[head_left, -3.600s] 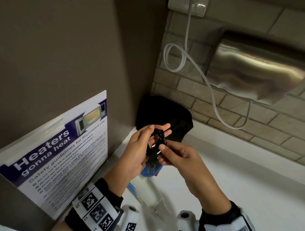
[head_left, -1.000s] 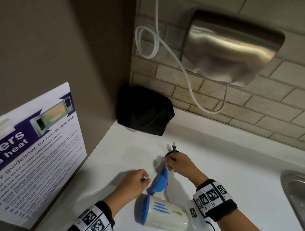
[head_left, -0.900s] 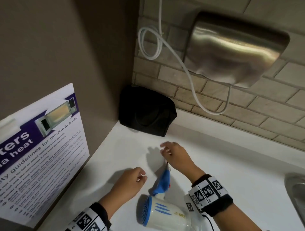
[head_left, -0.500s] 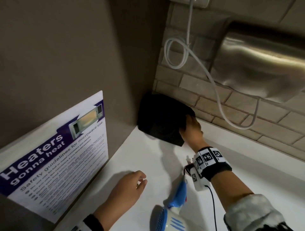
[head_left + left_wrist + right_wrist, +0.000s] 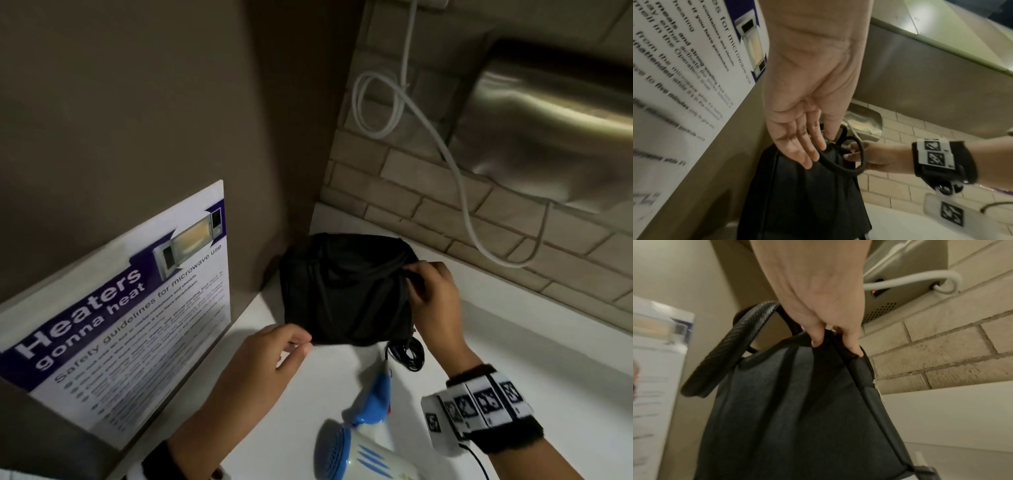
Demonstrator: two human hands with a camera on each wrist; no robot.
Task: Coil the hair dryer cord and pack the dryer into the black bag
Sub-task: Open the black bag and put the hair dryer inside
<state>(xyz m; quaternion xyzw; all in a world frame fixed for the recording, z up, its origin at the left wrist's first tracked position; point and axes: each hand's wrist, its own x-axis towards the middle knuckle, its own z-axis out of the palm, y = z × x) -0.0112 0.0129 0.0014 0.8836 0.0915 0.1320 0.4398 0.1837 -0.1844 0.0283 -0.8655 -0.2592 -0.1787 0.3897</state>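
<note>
The black bag (image 5: 346, 287) stands on the white counter (image 5: 513, 342) in the corner. My right hand (image 5: 416, 277) pinches its top edge at the right; the right wrist view shows my right hand (image 5: 836, 344) gripping the rim of the bag (image 5: 797, 410) beside its handle (image 5: 731, 344). My left hand (image 5: 298, 344) reaches the bag's near left corner with relaxed fingers; the left wrist view shows this hand (image 5: 813, 155) straight-fingered at the handle loop (image 5: 838, 162). The white and blue hair dryer (image 5: 363, 445) lies near me, its coiled black cord (image 5: 406, 354) beside the bag.
A microwave safety poster (image 5: 130, 308) leans on the brown wall at the left. A steel hand dryer (image 5: 555, 137) hangs on the brick wall above, with a looped white cable (image 5: 445, 147) running down to it.
My right hand let go of the coiled cord, reached to the bag in the corner and drew it towards me. My left hand moved forward to the bag.
</note>
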